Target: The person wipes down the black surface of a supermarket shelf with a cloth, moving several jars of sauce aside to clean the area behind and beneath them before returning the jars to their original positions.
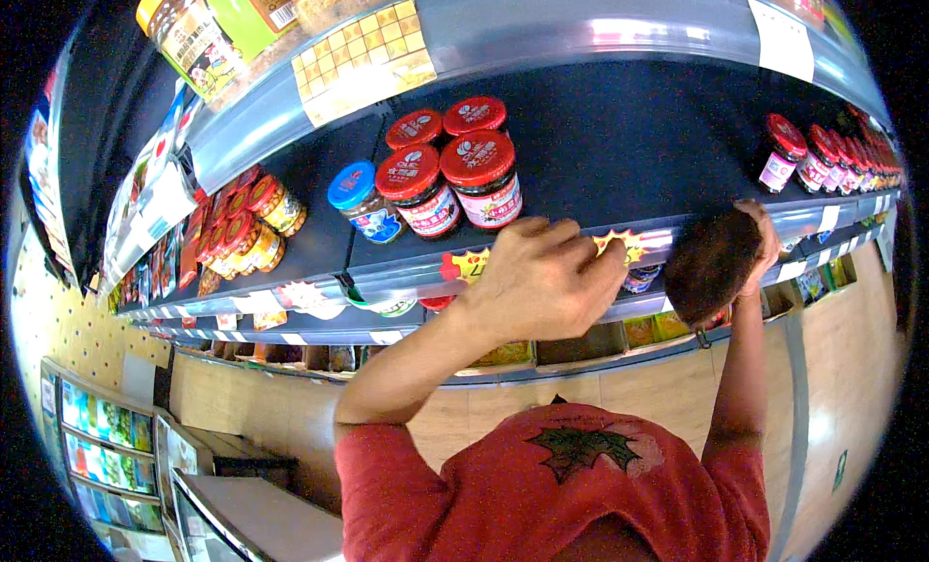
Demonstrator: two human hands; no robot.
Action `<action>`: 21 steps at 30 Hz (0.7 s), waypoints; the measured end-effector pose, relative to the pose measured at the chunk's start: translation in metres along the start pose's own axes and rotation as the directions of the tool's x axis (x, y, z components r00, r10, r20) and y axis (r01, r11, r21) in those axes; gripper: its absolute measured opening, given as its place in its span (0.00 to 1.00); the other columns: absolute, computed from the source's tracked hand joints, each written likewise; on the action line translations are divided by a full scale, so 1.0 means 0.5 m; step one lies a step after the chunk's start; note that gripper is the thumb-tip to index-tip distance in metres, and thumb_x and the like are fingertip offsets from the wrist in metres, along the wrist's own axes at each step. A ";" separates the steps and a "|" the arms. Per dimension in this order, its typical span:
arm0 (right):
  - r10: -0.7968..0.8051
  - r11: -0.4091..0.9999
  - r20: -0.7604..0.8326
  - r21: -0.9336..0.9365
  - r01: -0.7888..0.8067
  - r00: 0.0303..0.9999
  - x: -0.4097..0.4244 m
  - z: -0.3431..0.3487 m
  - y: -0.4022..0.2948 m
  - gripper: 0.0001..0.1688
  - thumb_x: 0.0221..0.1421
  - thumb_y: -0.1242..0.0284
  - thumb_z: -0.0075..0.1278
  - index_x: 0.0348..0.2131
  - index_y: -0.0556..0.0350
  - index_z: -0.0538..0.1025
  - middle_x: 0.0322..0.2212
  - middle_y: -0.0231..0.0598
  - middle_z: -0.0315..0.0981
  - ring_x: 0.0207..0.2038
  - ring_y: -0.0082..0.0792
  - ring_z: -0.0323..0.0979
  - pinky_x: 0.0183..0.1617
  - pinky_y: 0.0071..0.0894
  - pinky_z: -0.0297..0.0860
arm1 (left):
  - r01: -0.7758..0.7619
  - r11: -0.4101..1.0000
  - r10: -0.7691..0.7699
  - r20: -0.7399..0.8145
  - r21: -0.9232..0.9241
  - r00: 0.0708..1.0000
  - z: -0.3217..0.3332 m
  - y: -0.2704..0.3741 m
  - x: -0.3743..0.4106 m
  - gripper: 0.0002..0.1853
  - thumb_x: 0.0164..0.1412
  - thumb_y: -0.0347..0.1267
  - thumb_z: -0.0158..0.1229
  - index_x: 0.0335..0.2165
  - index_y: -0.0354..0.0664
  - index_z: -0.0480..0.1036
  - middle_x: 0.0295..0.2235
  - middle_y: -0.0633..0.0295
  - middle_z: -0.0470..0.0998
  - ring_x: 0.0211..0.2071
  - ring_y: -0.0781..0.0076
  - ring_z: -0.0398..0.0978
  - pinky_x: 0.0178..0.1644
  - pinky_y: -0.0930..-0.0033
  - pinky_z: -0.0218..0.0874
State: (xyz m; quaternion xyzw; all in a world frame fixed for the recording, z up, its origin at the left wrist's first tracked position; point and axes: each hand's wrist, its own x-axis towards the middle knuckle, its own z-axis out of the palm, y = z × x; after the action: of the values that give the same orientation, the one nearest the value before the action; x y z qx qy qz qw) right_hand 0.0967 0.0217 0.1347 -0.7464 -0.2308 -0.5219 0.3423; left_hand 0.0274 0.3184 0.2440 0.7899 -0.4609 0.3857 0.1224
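Note:
My left hand (551,279) is loosely curled at the front edge of a dark shelf (595,141), its palm side hidden. Just behind it stand several glass jars with red lids (483,177) and one jar with a blue lid (366,203). Farther right, my right hand (762,246) has its fingers around the edge of a dark brown, fuzzy-looking oval thing (711,268), held in front of the shelf's price rail. What exactly this thing is cannot be told.
Smaller red-lidded jars (784,152) line the shelf's right end. Jars of yellowish food (272,206) stand at left. A large yellow-lidded tub (218,40) sits on the shelf above. Lower shelves hold boxes, and a glass-fronted cabinet (109,453) stands at lower left.

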 end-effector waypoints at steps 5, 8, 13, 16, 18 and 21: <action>-0.012 1.000 0.026 -0.005 0.012 1.000 -0.002 -0.014 0.009 0.37 0.48 0.46 0.33 0.31 0.66 0.71 0.28 0.52 0.70 0.30 0.46 0.70 0.37 0.36 0.65 | 0.102 0.979 -0.142 -0.235 -0.174 0.961 0.084 -0.046 -0.011 0.04 0.42 0.25 0.57 0.22 0.37 0.71 0.13 0.58 0.70 0.12 0.66 0.68 0.16 0.68 0.59; 0.027 1.000 0.119 -0.012 -0.026 0.993 0.020 -0.028 -0.025 0.25 0.45 0.59 0.36 0.32 0.65 0.71 0.30 0.51 0.70 0.31 0.47 0.70 0.38 0.33 0.65 | 0.164 0.964 -0.204 -0.191 -0.207 0.960 0.109 -0.061 -0.027 0.02 0.42 0.24 0.57 0.21 0.37 0.71 0.14 0.57 0.71 0.13 0.66 0.69 0.17 0.70 0.60; 0.137 0.990 0.107 -0.050 -0.132 0.985 0.069 -0.057 -0.122 0.19 0.34 0.79 0.36 0.31 0.64 0.72 0.18 0.40 0.66 0.18 0.28 0.64 0.24 0.22 0.61 | 0.261 0.960 -0.273 -0.129 -0.105 0.953 0.115 -0.060 -0.028 0.04 0.43 0.27 0.54 0.18 0.40 0.68 0.13 0.59 0.69 0.13 0.64 0.69 0.17 0.67 0.60; 0.480 0.877 -0.060 0.047 -0.478 0.875 0.098 -0.067 -0.190 0.17 0.44 0.78 0.34 0.35 0.62 0.70 0.17 0.30 0.65 0.21 0.20 0.62 0.24 0.21 0.60 | 0.244 0.968 -0.248 -0.104 -0.054 0.963 0.113 -0.056 -0.023 0.03 0.43 0.27 0.55 0.18 0.40 0.69 0.13 0.58 0.69 0.13 0.64 0.69 0.17 0.67 0.60; 0.599 0.777 -0.065 0.288 -0.560 0.798 0.116 -0.086 -0.184 0.17 0.50 0.74 0.34 0.40 0.61 0.68 0.30 0.36 0.67 0.33 0.23 0.64 0.37 0.21 0.61 | 0.243 0.965 -0.255 -0.143 -0.097 0.956 0.115 -0.057 -0.026 0.03 0.42 0.26 0.55 0.18 0.39 0.69 0.13 0.58 0.69 0.13 0.64 0.69 0.17 0.66 0.59; 0.816 0.485 -0.115 0.670 -0.562 0.567 0.161 -0.060 -0.210 0.21 0.55 0.67 0.37 0.46 0.61 0.63 0.40 0.41 0.64 0.41 0.30 0.64 0.46 0.27 0.61 | 0.233 0.970 -0.241 -0.146 -0.065 0.960 0.117 -0.058 -0.027 0.02 0.42 0.26 0.55 0.19 0.39 0.70 0.14 0.57 0.70 0.14 0.63 0.69 0.17 0.66 0.60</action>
State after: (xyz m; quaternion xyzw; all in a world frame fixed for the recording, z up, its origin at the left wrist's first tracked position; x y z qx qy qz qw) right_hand 0.0322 0.0673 0.2451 -0.5049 0.0349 -0.3863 0.7711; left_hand 0.0763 0.3108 0.1995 0.8043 -0.3611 0.4169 0.2211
